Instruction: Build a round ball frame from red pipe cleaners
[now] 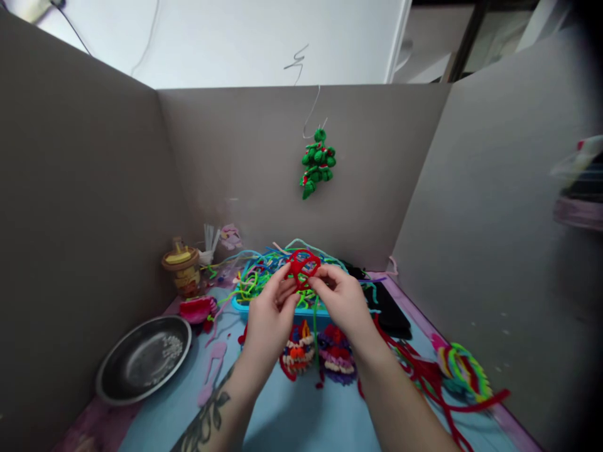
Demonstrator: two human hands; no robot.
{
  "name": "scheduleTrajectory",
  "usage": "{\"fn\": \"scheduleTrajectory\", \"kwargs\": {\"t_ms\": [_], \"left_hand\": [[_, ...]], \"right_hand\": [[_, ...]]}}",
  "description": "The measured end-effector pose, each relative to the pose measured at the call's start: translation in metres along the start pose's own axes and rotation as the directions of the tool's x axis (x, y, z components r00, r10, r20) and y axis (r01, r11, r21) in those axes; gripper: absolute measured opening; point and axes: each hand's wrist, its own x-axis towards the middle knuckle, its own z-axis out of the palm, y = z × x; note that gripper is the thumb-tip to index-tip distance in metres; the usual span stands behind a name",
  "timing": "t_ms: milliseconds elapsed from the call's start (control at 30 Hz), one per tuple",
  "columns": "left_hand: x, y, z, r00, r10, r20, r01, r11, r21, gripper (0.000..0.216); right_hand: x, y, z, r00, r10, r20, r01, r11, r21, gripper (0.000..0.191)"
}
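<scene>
My left hand (272,314) and my right hand (342,298) are raised side by side above the blue tabletop, both pinching a red pipe-cleaner shape (303,266) bent into loops. Fingers of both hands are closed on its lower part. Just behind it lies a blue tray (245,306) heaped with several coloured pipe cleaners (264,267). Below my hands sit two small multicoloured pipe-cleaner figures (298,353), (336,358). A tattoo shows on my left forearm.
Grey cardboard walls enclose the desk on three sides. A green pipe-cleaner ornament (316,163) hangs on a wire from the back wall. A metal bowl (144,358) lies at left, a yellow-topped jar (181,267) behind it, red strands (424,370) and a neon coil (464,370) at right, a black object (389,311) nearby.
</scene>
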Motion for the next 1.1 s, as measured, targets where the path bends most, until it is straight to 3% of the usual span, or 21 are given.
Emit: {"fn": "scheduleTrajectory", "kwargs": {"t_ms": [167,333,467,567,600,633,667,733,767,833,933,1100], "left_hand": [[-0.003,0.012,-0.014,0.994,0.087,0.067,-0.107,0.916,0.388,0.045],[-0.003,0.034,-0.036,0.981,0.048,0.186,-0.136,0.858,0.496,0.031],[-0.004,0.049,-0.062,0.957,-0.083,0.277,-0.047,0.900,0.434,0.029],[-0.003,0.057,-0.079,0.868,-0.262,0.422,0.158,0.951,0.264,0.039],[-0.002,0.058,-0.081,0.826,-0.286,0.486,0.209,0.956,0.207,0.044],[0.000,0.058,-0.082,0.817,-0.280,0.505,0.238,0.960,0.148,0.047],[0.002,0.056,-0.081,0.851,-0.245,0.464,0.226,0.969,0.097,0.044],[0.008,0.049,-0.072,0.955,-0.174,0.242,0.155,0.983,0.093,0.033],[0.010,0.044,-0.065,0.980,-0.156,0.126,0.141,0.982,0.123,0.030],[0.014,0.033,-0.051,0.981,-0.170,0.097,0.154,0.975,0.161,0.031],[0.015,0.017,-0.032,0.976,-0.213,0.050,0.215,0.976,-0.030,0.040],[0.014,0.010,-0.026,0.988,-0.138,-0.065,0.133,0.989,-0.069,0.035]], "right_hand": [[0.002,0.001,-0.001,0.991,0.085,-0.107,-0.073,0.991,0.110,0.014],[0.003,0.007,-0.003,0.980,0.110,-0.165,-0.084,0.984,0.156,0.015],[0.003,0.008,-0.004,0.985,0.077,-0.156,-0.057,0.990,0.130,0.014],[0.003,0.006,-0.005,0.991,0.050,-0.126,-0.034,0.991,0.129,0.013],[0.003,0.005,-0.005,0.994,0.035,-0.107,-0.021,0.992,0.128,0.013],[0.003,0.003,-0.005,0.997,0.014,-0.076,-0.005,0.992,0.126,0.012],[0.003,0.003,-0.006,0.999,-0.012,-0.036,0.016,0.992,0.124,0.012],[0.002,0.002,-0.006,0.997,-0.060,0.048,0.054,0.991,0.123,0.010],[0.002,0.002,-0.006,0.993,-0.078,0.083,0.068,0.990,0.125,0.010],[0.001,0.002,-0.004,0.988,-0.098,0.122,0.083,0.989,0.126,0.008],[0.000,0.002,-0.001,0.982,-0.125,0.142,0.110,0.988,0.108,0.007],[-0.001,-0.001,0.000,0.964,-0.209,0.162,0.206,0.978,0.030,0.009]]}}
